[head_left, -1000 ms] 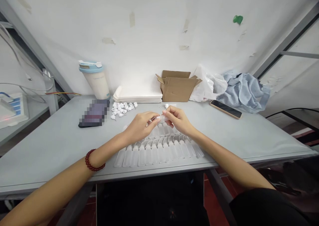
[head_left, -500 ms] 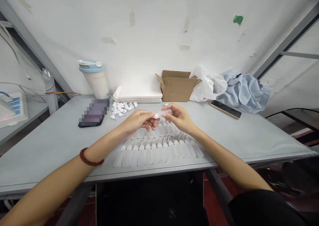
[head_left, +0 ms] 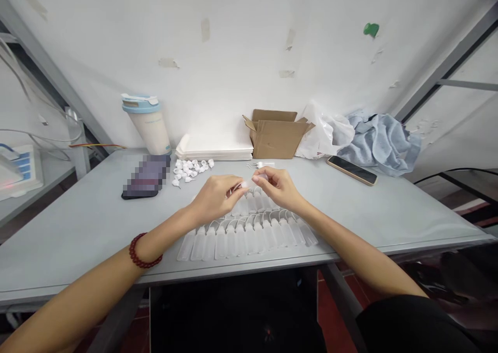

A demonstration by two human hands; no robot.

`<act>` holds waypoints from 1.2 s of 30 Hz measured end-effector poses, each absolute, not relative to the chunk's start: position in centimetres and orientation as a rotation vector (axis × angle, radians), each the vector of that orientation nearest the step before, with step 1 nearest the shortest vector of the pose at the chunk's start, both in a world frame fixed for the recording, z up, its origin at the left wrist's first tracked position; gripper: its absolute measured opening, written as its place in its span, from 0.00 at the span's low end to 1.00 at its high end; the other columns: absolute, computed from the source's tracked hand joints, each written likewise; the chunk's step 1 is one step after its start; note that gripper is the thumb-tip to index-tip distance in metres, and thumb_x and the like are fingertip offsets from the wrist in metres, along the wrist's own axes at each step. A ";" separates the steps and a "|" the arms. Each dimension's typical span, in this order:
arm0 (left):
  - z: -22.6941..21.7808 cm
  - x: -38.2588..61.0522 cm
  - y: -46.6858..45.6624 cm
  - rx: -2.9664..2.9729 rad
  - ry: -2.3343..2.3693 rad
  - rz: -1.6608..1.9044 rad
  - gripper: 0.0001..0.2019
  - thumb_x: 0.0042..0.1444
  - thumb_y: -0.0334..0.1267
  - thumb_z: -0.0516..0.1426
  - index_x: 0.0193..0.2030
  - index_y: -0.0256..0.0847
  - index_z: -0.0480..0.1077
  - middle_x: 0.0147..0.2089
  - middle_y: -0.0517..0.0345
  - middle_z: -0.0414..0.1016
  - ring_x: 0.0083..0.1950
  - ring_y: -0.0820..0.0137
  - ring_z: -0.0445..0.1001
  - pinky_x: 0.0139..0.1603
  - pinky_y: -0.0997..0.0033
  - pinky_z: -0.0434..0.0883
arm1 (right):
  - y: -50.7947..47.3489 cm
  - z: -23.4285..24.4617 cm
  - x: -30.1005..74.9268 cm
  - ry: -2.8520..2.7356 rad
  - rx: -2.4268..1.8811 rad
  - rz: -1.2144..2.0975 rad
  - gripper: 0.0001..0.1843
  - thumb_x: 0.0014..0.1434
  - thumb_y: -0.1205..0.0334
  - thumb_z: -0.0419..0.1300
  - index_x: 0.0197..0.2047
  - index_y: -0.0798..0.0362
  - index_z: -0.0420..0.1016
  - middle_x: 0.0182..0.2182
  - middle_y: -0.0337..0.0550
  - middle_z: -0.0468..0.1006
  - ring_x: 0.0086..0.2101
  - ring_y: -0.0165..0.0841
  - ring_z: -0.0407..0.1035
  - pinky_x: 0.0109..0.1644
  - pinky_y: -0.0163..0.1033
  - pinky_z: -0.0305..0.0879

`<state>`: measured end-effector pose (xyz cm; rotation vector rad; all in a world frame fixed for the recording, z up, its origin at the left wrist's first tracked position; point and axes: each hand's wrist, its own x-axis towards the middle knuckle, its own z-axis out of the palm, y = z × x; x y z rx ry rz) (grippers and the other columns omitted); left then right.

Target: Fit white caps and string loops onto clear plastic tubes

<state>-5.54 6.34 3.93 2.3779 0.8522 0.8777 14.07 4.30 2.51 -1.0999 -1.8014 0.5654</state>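
Observation:
My left hand [head_left: 218, 200] pinches a small white cap [head_left: 245, 184] between thumb and forefinger; a thin, pale, curved piece shows beside it. Just to the right, my right hand [head_left: 277, 187] has its fingertips closed on a small translucent plastic bottle [head_left: 263, 176], mostly hidden by the fingers. Whether cap and bottle touch, I cannot tell. Under and in front of both hands lie two rows of translucent bottles [head_left: 241, 239] with white tops and thin curved tubes. The back row [head_left: 254, 203] is partly covered by my hands.
Loose white caps [head_left: 190, 170] are piled at the back left, near a dark phone [head_left: 146, 177] and a tumbler [head_left: 150, 127]. Along the wall stand a white stack [head_left: 216, 148], a cardboard box [head_left: 278, 137], a plastic bag [head_left: 324, 132] and blue cloth [head_left: 383, 140]. Another phone [head_left: 352, 170] lies right.
My left hand has turned, its back now more upward and its fingers less spread. The bottle in my right hand is now more hidden, and a small item behind the hands has come into view.

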 end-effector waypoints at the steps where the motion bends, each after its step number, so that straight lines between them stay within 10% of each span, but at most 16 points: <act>1: 3.7 -5.5 6.3 2.455 0.852 0.923 0.15 0.59 0.44 0.53 0.24 0.40 0.67 0.23 0.59 0.67 0.26 0.72 0.62 0.31 0.71 0.62 | 4.3 2.4 14.1 -1.795 -1.108 0.587 0.20 0.60 0.44 0.56 0.32 0.55 0.72 0.16 0.29 0.56 0.17 0.23 0.50 0.21 0.32 0.48; 18: 4.4 -5.7 7.3 1.555 0.756 0.523 0.17 0.58 0.48 0.56 0.31 0.35 0.73 0.26 0.54 0.74 0.26 0.71 0.72 0.27 0.71 0.68 | 4.6 2.3 14.2 -1.763 -0.962 0.757 0.16 0.60 0.50 0.58 0.42 0.55 0.71 0.21 0.33 0.68 0.22 0.26 0.64 0.27 0.33 0.62; 36: 2.2 -5.7 7.1 3.062 0.628 1.154 0.13 0.66 0.36 0.49 0.32 0.35 0.68 0.25 0.57 0.70 0.24 0.71 0.65 0.26 0.71 0.59 | 4.5 2.7 13.7 -1.517 -1.054 1.096 0.20 0.55 0.44 0.61 0.29 0.54 0.68 0.12 0.28 0.60 0.15 0.23 0.55 0.22 0.33 0.53</act>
